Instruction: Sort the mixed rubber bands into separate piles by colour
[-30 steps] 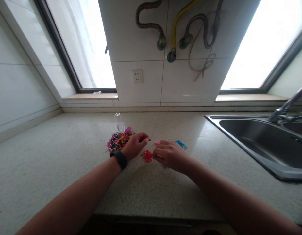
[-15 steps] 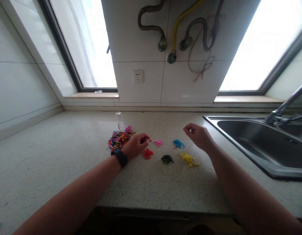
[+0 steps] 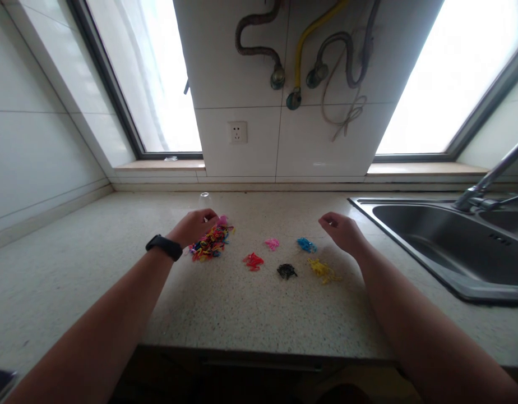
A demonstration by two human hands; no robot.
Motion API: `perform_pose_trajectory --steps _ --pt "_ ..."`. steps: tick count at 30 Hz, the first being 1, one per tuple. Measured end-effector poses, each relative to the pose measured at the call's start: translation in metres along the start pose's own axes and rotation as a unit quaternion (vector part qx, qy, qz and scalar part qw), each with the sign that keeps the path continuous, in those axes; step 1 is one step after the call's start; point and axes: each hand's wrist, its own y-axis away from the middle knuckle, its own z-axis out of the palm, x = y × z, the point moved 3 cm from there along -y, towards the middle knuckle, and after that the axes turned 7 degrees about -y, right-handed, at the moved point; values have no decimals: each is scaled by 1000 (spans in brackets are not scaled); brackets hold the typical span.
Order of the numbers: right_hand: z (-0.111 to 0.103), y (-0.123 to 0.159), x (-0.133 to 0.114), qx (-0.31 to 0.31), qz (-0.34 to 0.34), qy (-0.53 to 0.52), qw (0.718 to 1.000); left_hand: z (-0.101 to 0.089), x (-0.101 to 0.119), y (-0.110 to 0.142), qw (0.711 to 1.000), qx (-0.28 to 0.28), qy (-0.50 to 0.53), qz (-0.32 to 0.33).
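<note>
My left hand (image 3: 195, 225), with a black band on its wrist, rests over the upper left of a mixed pile of coloured rubber bands (image 3: 211, 244). Its fingers are curled together beside a pink object (image 3: 222, 220); what they grip, if anything, is hidden. My right hand (image 3: 341, 231) hovers right of the blue rubber bands (image 3: 306, 244), its fingers drawn together with nothing visible in them. Between the hands lie small heaps of pink rubber bands (image 3: 272, 243), red rubber bands (image 3: 254, 261), black rubber bands (image 3: 287, 271) and yellow rubber bands (image 3: 322, 270).
A clear glass (image 3: 204, 197) stands behind my left hand, partly covered by it. To the right, a steel sink (image 3: 362, 209) with a faucet (image 3: 473, 196) is set into the speckled counter (image 3: 242, 320). Pipes and a socket (image 3: 237, 132) are on the back wall.
My right hand has withdrawn from the small heaps toward the right, uncovering the black and yellow bands. My left hand has shifted left and back from beside the red heap onto the mixed pile.
</note>
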Motion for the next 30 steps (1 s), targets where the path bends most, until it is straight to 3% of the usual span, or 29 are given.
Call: perform_pose_trajectory --steps 5,16,23,30 --pt "4 -1 4 -19 4 0 1000 0 -17 2 999 -20 -42 20" --pt "8 -2 13 -38 9 -5 999 12 -22 1 991 -64 -107 48" --pt "10 -3 18 -52 11 -7 999 20 -26 1 990 -61 -114 52" --pt "11 -3 16 -57 20 -5 998 15 -17 2 991 -54 -112 47"
